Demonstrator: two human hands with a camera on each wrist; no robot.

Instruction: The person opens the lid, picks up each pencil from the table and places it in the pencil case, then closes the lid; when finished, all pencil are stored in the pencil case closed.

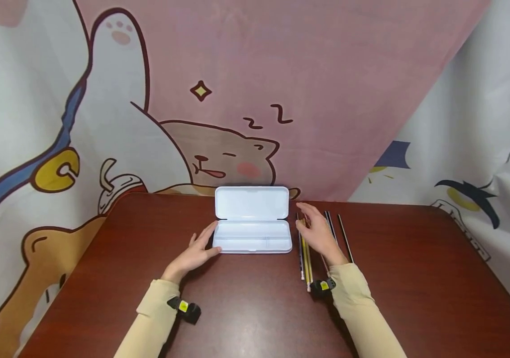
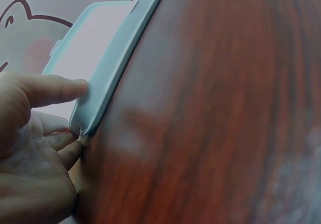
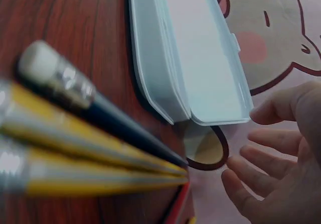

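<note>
Looks like we're at pencil pickup: right grip (image 1: 319,236) relaxed, empty over the pencils (image 1: 306,261) right of frame centre, left grip (image 1: 193,257) straight-fingered against the lid-up case (image 1: 252,228) mid-frame; next probably needs a pinch.

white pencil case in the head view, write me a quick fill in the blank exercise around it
The white rectangular hinged case has its lid ____, not shut.
The person's left hand touches the case's ____ end.
In the head view, two slim yellow-and-silver striped pencils lie to the case's ____.
The slim dark pencil beside them has a ____ eraser.

Missing words: open; left; right; white
</note>
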